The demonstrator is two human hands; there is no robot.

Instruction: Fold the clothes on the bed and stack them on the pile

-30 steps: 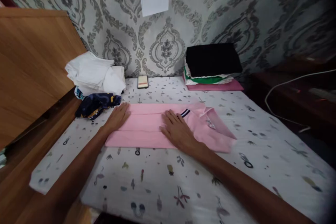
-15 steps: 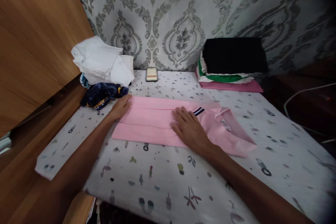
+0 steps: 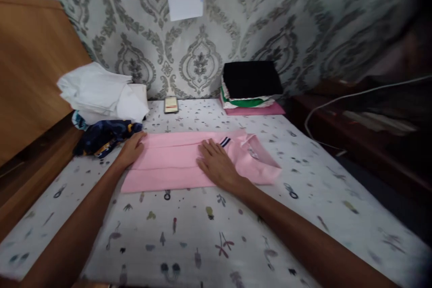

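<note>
A pink shirt (image 3: 168, 157) lies on the patterned bedsheet, its long sides folded inward into a narrow strip. Its collar end points right, with a dark striped band beside my right hand. My right hand (image 3: 218, 162) rests palm down on the cloth near that band, fingers stretched and slightly apart. At the shirt's left end, my left hand (image 3: 132, 149) touches the hem corner, its thumb apart from the fingers; the fingertips are partly hard to make out.
A white clothes pile (image 3: 97, 92) sits back left above a dark patterned garment (image 3: 104, 137). A phone-like device (image 3: 171, 105) lies near the wall. Back right stands a folded stack topped by black cloth (image 3: 251, 79). A pale cable (image 3: 324, 105) hangs at the right.
My view has turned to the right and tilted up, so everything appears shifted left. Both hands stay at about the same places on the shirt, which keeps its folded shape.
</note>
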